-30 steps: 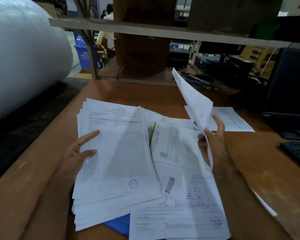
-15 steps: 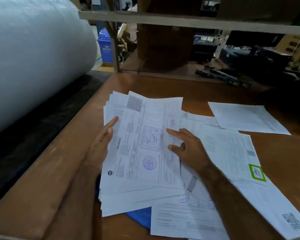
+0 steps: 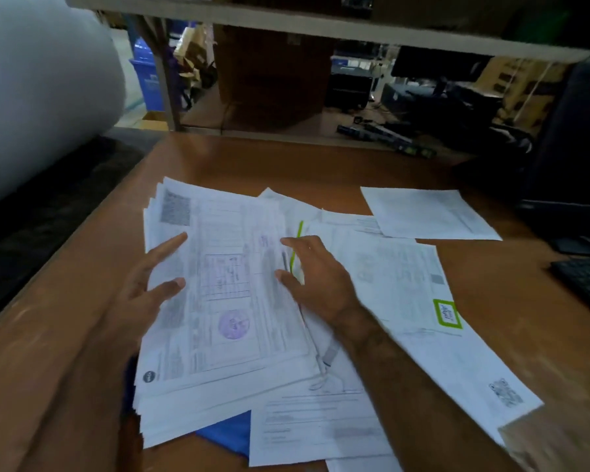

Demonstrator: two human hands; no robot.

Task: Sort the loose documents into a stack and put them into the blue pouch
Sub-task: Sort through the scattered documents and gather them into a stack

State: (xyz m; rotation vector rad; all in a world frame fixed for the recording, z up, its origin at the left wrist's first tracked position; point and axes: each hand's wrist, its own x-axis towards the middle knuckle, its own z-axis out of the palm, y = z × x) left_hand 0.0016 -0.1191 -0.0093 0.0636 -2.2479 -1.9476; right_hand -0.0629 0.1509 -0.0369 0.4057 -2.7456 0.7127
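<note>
A brown worktop [image 3: 321, 158] carries a stack of documents [image 3: 225, 301] with loose sheets [image 3: 399, 277] fanned out just to its right. The blue pouch [image 3: 229, 434] (mostly hidden) pokes out beneath the stack's near edge. The left hand [image 3: 154, 281] and right hand [image 3: 314, 274] flank the stack, fingers straight and spread, touching its sides.

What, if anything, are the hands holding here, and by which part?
Nothing is gripped. The left hand and right hand, fingers straight, bracket the stack of documents at its left and right edges.
</note>
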